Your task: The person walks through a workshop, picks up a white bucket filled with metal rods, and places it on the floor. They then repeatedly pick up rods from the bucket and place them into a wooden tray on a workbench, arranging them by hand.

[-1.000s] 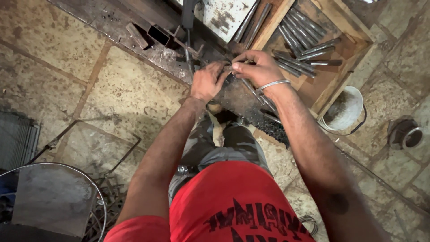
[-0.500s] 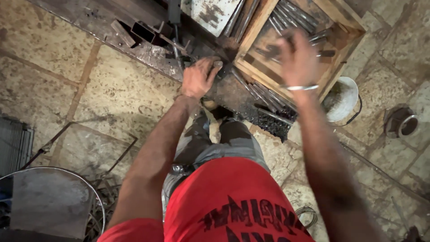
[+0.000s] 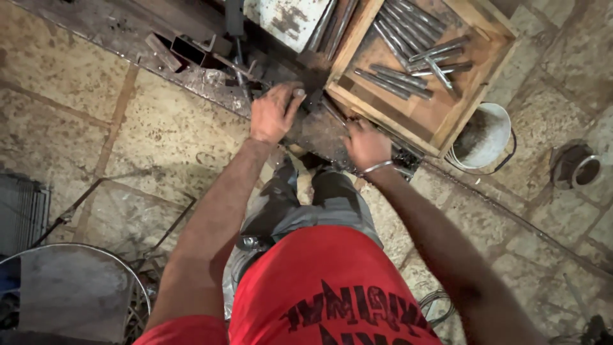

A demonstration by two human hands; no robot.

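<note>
The left hand (image 3: 273,114) closes its fingers on a short grey metal rod (image 3: 297,93); the right hand (image 3: 365,144) rests curled on the dark steel counter (image 3: 316,131) beside the wooden tray (image 3: 447,124), its grip unclear.

Under your left hand (image 3: 273,115), at upper centre of the frame, you pinch a short grey metal rod piece (image 3: 298,93) lying on the dark rusty steel work block (image 3: 313,131); your right hand (image 3: 365,144) rests just beside it.
</note>
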